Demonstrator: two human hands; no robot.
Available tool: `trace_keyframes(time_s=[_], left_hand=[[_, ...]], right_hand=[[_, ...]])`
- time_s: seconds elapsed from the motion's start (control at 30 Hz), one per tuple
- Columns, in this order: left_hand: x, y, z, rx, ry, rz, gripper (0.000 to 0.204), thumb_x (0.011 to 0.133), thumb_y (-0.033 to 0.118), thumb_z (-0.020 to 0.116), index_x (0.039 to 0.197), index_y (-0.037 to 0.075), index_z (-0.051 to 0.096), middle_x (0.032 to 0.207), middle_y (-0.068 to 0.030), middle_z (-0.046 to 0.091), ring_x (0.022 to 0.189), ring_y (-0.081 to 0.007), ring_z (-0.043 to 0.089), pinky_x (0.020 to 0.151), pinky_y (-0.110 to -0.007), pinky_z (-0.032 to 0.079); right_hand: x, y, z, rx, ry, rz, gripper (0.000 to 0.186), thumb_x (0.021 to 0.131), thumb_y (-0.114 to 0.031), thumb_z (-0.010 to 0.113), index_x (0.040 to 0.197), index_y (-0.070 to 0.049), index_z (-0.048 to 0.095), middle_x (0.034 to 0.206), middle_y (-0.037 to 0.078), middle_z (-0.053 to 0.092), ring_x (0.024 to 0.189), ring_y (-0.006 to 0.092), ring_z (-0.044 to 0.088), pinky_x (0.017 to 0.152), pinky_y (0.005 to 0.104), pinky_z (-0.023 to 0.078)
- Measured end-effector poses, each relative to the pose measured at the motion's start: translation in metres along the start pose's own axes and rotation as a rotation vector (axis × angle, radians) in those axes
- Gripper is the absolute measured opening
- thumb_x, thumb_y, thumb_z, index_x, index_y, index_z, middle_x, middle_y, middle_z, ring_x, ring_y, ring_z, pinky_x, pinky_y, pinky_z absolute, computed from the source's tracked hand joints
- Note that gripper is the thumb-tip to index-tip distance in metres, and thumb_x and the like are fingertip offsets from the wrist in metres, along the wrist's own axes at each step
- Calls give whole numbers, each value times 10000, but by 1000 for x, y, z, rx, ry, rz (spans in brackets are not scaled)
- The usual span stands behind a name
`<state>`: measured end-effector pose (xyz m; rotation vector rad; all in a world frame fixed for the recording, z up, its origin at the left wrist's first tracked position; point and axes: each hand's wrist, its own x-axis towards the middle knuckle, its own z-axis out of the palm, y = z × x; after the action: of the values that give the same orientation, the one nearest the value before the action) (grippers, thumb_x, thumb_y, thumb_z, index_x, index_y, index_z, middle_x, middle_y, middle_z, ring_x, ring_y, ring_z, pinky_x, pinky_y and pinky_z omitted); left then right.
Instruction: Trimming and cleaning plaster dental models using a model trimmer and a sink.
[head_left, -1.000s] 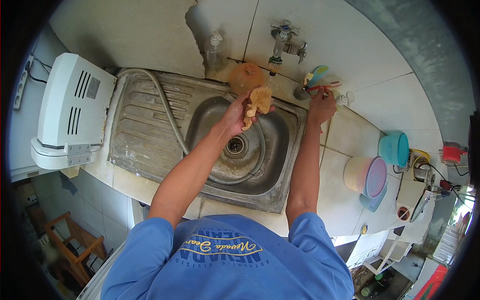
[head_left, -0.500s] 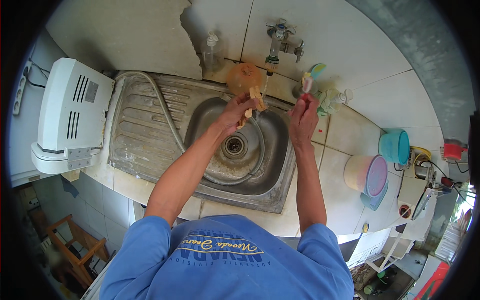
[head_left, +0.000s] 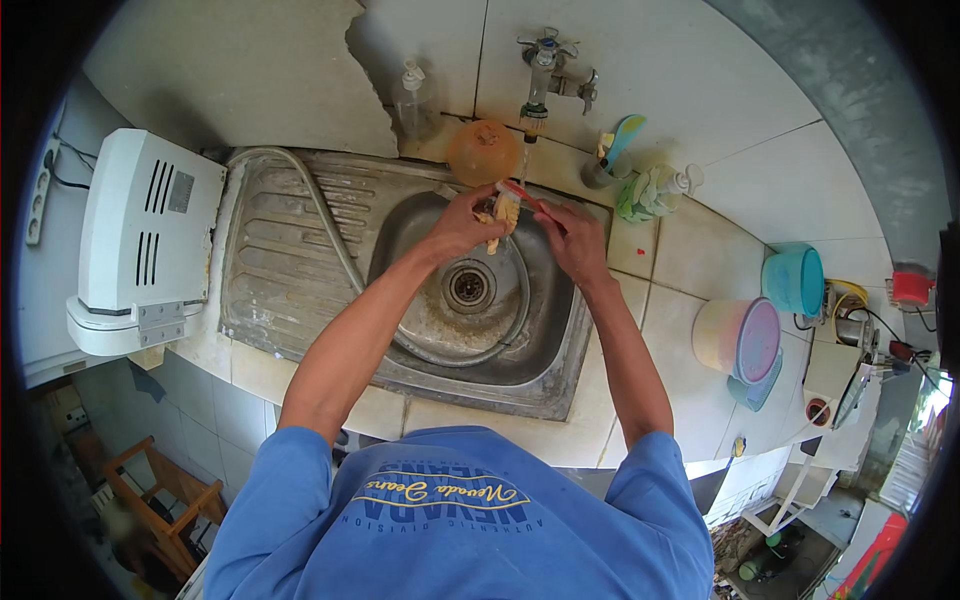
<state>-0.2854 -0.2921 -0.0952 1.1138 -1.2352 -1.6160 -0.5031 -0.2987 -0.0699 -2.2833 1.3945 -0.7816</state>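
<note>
Over the sink (head_left: 551, 330), my forearms (head_left: 362, 318) converge: my left hand (head_left: 462, 224) grips a tan piece (head_left: 508, 213); my right hand's (head_left: 579, 243) grip is closed around a red brush (head_left: 523, 193) beside it.

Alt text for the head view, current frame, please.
A person's left hand holds an irregular tan piece over a metal sink, near a wall tap, while the right hand holds a red-handled brush up to it. A hose curves into the basin; a white appliance stands at left.
</note>
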Motion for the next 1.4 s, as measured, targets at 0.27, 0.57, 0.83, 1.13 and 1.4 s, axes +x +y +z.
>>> trace_keyframes(time_s=[0.27,0.57,0.83,1.13,1.4], left_hand=[[8,2,1,12,72,-129,657,764,62,690,1377,50,455,1104,-37,604,817,-75,557,653,-240,474],[8,-6,-1,-58,120,1,641,794,64,672,1395,69,448,1027,-7,604,794,-68,549,631,-232,467],[18,-5,-4,-193,-11,-117,563,892,58,608,1426,68,429,1168,8,620,990,-47,565,795,-219,469],[16,-9,18,-514,105,-171,521,935,228,635,1414,121,461,1069,45,637,734,3,545,579,-147,438],[20,-25,2,-561,30,-189,497,965,365,566,1393,139,454,1100,-2,649,779,-20,609,510,-155,444]], right_hand=[[61,6,23,742,-194,475,214,941,-227,603,930,-20,657,688,-2,577,584,91,531,544,280,439],[99,13,33,1130,-549,688,275,981,-266,527,878,-27,616,608,5,520,477,107,444,491,234,380],[17,-4,9,249,13,290,225,936,-247,571,948,-52,683,680,159,619,540,293,574,578,356,465],[5,7,-2,210,3,251,225,930,-250,593,983,-59,699,722,172,639,597,339,601,568,375,464],[5,-10,6,256,-17,262,208,902,-228,640,977,-41,694,720,159,634,601,310,595,577,365,466]])
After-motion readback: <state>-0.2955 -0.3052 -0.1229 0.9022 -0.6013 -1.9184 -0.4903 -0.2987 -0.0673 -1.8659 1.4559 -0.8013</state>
